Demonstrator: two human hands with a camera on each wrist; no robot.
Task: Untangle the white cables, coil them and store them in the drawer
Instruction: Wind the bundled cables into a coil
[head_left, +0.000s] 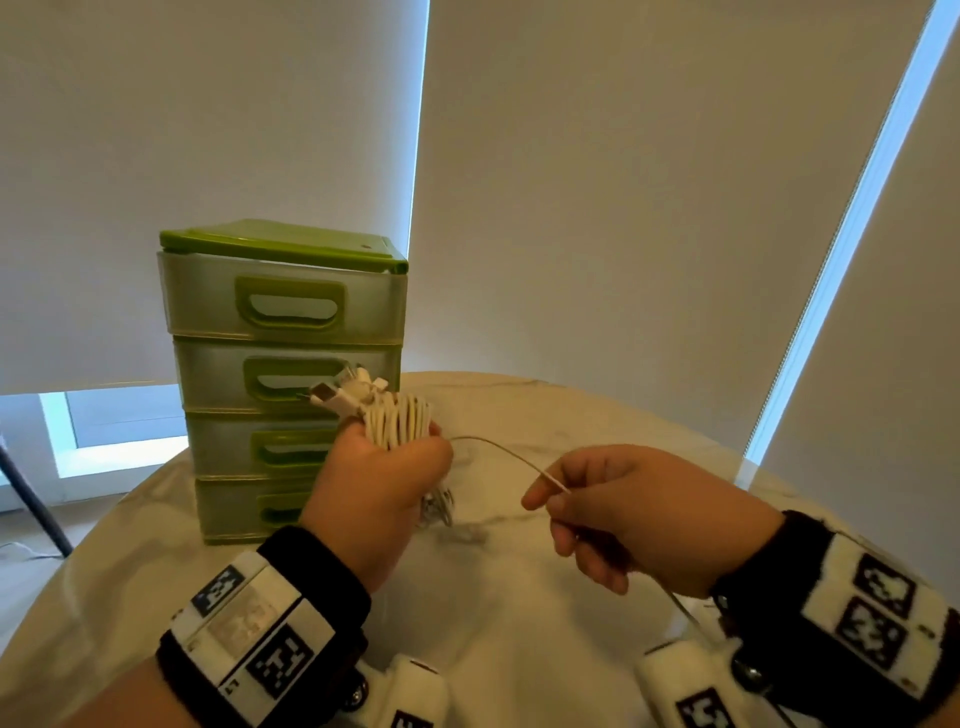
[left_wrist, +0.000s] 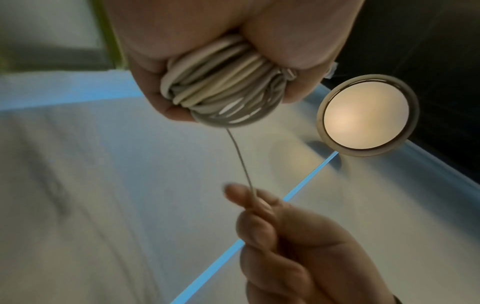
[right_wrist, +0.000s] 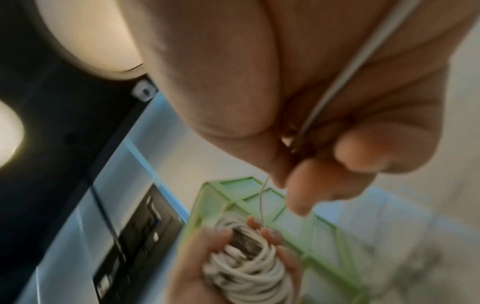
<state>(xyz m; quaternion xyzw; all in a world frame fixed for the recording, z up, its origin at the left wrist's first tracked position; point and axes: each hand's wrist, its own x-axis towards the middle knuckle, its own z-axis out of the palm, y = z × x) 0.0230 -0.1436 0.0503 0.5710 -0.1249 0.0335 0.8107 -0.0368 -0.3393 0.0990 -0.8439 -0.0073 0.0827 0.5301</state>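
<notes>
My left hand (head_left: 382, 478) grips a coil of white cables (head_left: 397, 420), raised above the table in front of the drawer unit. White plug ends (head_left: 337, 397) stick out of the top of the coil. The same coil (left_wrist: 223, 86) fills the left wrist view, wrapped in many loops. One thin loose strand (head_left: 511, 457) runs from the coil to my right hand (head_left: 618, 512), which pinches it between thumb and forefinger. That strand (right_wrist: 262, 203) leads down to the coil (right_wrist: 249, 267) in the right wrist view. The green drawer unit (head_left: 283, 374) has all its drawers closed.
The drawer unit stands at the left back of a round pale marble table (head_left: 519, 597). Pale roller blinds (head_left: 623, 208) hang behind it. A dark stand leg (head_left: 31, 499) slants at the far left. A round ceiling lamp (left_wrist: 366, 117) shows overhead.
</notes>
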